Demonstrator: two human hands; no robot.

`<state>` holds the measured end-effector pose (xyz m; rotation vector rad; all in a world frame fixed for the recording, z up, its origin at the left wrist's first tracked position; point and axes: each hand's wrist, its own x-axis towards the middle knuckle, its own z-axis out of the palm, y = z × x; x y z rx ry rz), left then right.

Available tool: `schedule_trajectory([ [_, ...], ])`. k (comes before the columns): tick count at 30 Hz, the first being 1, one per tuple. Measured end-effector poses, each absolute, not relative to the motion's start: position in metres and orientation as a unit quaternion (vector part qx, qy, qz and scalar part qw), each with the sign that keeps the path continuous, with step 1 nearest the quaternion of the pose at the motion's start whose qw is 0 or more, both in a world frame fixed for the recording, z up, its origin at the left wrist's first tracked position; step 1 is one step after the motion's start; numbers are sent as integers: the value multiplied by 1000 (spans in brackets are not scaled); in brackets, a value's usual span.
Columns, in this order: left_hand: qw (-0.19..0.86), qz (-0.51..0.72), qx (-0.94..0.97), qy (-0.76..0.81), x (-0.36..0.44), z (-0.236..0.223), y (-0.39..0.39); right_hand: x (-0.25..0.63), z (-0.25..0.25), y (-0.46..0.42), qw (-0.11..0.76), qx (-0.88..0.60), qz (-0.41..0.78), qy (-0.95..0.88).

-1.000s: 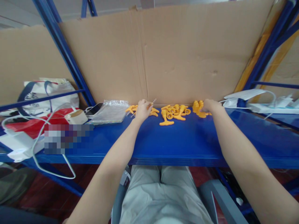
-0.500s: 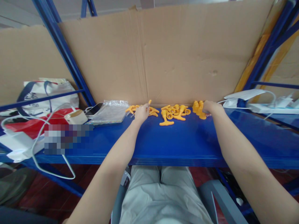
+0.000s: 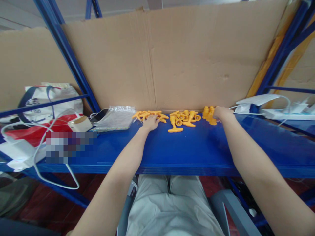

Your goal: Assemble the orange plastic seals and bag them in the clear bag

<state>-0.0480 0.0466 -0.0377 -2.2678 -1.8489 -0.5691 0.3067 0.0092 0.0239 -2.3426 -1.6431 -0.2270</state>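
My left hand lies with its fingers apart on a pile of yellow T-shaped plastic handles. Short metal chains show at the pile's left edge. In the middle of the shelf lies a second heap of yellow T-shaped pieces, several with their round hollow ends facing me. At the right, my right hand is bent down beside a few upright yellow pieces and touches or nearly touches them. Its fingers are mostly hidden, so its hold cannot be made out.
A clear plastic bag and a phone lie left of the pieces. Farther left are a white charger, looping cables and a cloth bag. A cardboard wall stands behind; a power strip sits at right.
The yellow handle that stuck up from my left hand now lies in the left pile. The left hand has lowered and spread its fingers. My right hand has hardly moved.
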Motion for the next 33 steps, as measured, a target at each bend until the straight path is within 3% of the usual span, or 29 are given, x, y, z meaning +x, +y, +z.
schedule_trajectory([
  [3, 45, -164, -754, -634, -46, -36, 45, 291, 36, -2, 74, -841, -77, -530],
  [7, 38, -167, -754, -634, -46, -38, 45, 265, 45, -13, 82, -812, -108, -568],
  [19, 85, -218, -775, -587, -53, -47, 55, 185, -6, -15, 111, -480, -130, -861],
  [33, 58, -238, -846, -474, -51, -41, 58, 176, -18, -1, 55, -410, -186, -891],
])
